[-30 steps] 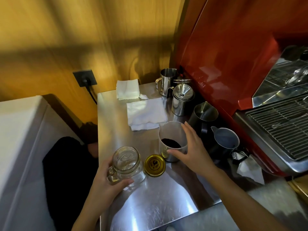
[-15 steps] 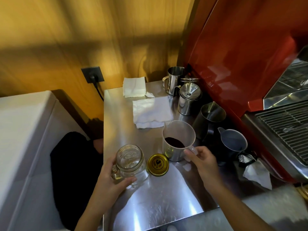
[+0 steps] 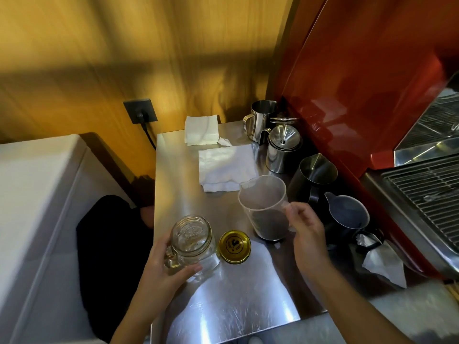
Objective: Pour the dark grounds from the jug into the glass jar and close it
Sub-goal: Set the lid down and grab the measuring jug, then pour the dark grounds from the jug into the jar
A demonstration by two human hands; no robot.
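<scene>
- Steel counter (image 3: pixel 223 301) carries everything, with a red espresso machine (image 3: pixel 360 70) along its right edge.
- White cloth (image 3: pixel 224 170) lies unfolded near the back, beyond the jug.
- Clear plastic jug (image 3: pixel 267 207) with dark grounds (image 3: pixel 269 223) in its bottom is tilted, spout to the left; right hand (image 3: pixel 306 228) is closed around its handle.
- Glass jar (image 3: pixel 192 242) stands open near the counter's left edge, left hand (image 3: pixel 165 271) wrapped around its side.
- Gold lid (image 3: pixel 234 247) lies flat between jar and jug, just beside the jar.
</scene>
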